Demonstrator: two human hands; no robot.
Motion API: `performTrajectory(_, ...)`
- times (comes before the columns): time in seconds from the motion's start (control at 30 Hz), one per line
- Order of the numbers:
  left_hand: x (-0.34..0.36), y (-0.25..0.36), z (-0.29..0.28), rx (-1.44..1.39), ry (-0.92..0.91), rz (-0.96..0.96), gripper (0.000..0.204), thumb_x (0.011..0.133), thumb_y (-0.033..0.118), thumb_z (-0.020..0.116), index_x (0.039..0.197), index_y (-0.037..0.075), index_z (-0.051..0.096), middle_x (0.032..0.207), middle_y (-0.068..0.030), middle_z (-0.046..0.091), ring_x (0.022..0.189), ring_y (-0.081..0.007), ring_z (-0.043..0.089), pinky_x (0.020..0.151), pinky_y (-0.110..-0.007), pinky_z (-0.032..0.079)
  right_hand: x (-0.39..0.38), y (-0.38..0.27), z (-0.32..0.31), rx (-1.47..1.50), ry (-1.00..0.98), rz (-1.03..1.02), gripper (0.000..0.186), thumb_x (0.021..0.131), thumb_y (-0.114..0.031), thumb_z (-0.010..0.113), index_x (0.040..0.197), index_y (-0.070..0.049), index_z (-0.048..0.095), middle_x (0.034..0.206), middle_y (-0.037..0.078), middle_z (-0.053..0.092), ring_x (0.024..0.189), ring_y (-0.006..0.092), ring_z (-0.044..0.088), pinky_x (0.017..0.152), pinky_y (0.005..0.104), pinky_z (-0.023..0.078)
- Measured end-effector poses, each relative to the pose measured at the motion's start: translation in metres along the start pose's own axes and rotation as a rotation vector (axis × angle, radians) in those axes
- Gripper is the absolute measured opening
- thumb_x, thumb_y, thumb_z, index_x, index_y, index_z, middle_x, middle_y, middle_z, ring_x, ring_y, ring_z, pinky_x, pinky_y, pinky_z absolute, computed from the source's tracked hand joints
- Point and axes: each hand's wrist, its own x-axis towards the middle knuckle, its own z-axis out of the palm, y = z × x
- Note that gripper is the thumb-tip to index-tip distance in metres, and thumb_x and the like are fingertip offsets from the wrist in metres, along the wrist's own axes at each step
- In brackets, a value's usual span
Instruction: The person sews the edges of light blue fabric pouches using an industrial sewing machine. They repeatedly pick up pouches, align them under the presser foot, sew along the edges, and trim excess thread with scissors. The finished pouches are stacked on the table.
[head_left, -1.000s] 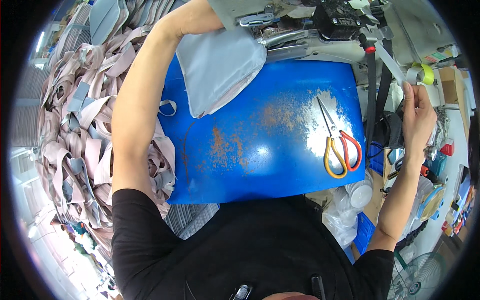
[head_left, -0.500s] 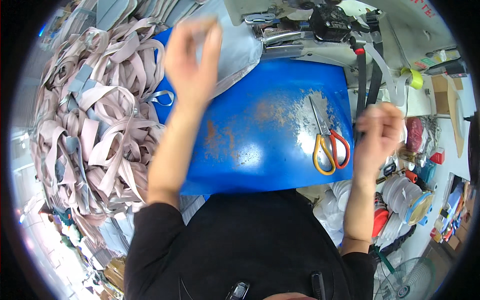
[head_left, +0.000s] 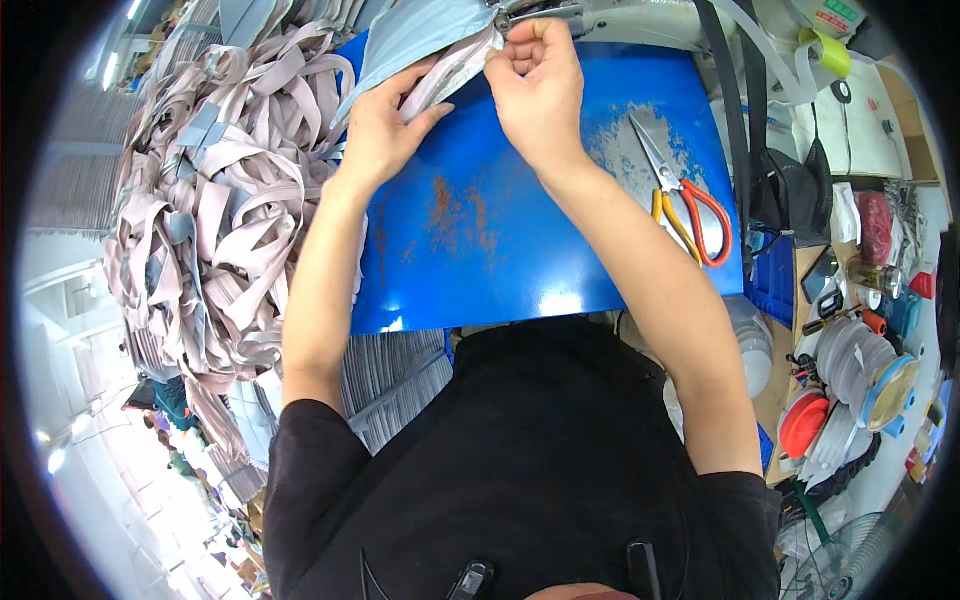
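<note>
A grey-blue fabric piece (head_left: 415, 38) with a pale pinkish edge lies at the far side of the blue work surface (head_left: 500, 270). My left hand (head_left: 387, 128) grips its near edge, thumb beneath and fingers over the cloth. At the fabric's right corner, close to the metal parts of a sewing machine (head_left: 545, 14), the fingers of my right hand (head_left: 542, 95) are curled and pinched together. They seem to hold the pinkish edge there. Scissors (head_left: 668, 180) with one orange and one red handle lie partly spread to the right of my right forearm.
A tall heap of pinkish and grey straps (head_left: 225, 230) crowds the left side. Dark straps (head_left: 735, 110) hang at the right, beside a yellow-green tape roll (head_left: 825, 52). Stacked white discs (head_left: 850, 355) and a fan (head_left: 845, 560) stand lower right.
My right hand has come from the right side across to the fabric beside the machine. My left hand has lowered onto the fabric and gripped it. The whole view has shifted.
</note>
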Motion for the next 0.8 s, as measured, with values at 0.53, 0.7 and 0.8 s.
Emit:
performTrajectory(0.53, 0.012, 0.11, -0.017, 0.377, -0.169, 0.345, 0.027, 0.077, -0.006, 0.057, 0.104, -0.004, 0.063, 0.084, -0.0228, 0.066, 0.076, -0.0426, 0.068, 0.071, -0.05, 0.055, 0.028, -0.046, -0.026, -0.104, -0.263, 0.478, 0.03, 0.083, -0.024, 0.076, 0.1, 0.001, 0.076, 0.082, 0.006, 0.071, 0.071, 0.0144, 0.066, 0.061, 0.0307, 0.054)
performTrajectory(0.7, 0.013, 0.117, -0.015, 0.219, -0.23, 0.345, 0.025, 0.08, 0.002, 0.066, 0.105, 0.003, 0.069, 0.09, -0.0187, 0.07, 0.078, -0.0379, 0.069, 0.069, -0.046, 0.056, 0.032, -0.047, -0.022, 0.094, -0.277, 0.656, 0.022, 0.087, -0.014, 0.076, 0.104, 0.0, 0.073, 0.087, 0.007, 0.071, 0.074, 0.0155, 0.068, 0.062, 0.0296, 0.055)
performTrajectory(0.8, 0.007, 0.132, -0.029, 0.29, -0.096, 0.459, 0.03, 0.082, 0.011, 0.072, 0.112, 0.01, 0.071, 0.093, -0.0119, 0.071, 0.081, -0.0329, 0.07, 0.07, -0.042, 0.056, 0.029, -0.033, -0.025, 0.202, -0.261, 0.688, 0.026, 0.088, -0.01, 0.078, 0.111, 0.001, 0.069, 0.089, 0.004, 0.07, 0.077, 0.0109, 0.066, 0.064, 0.0254, 0.055)
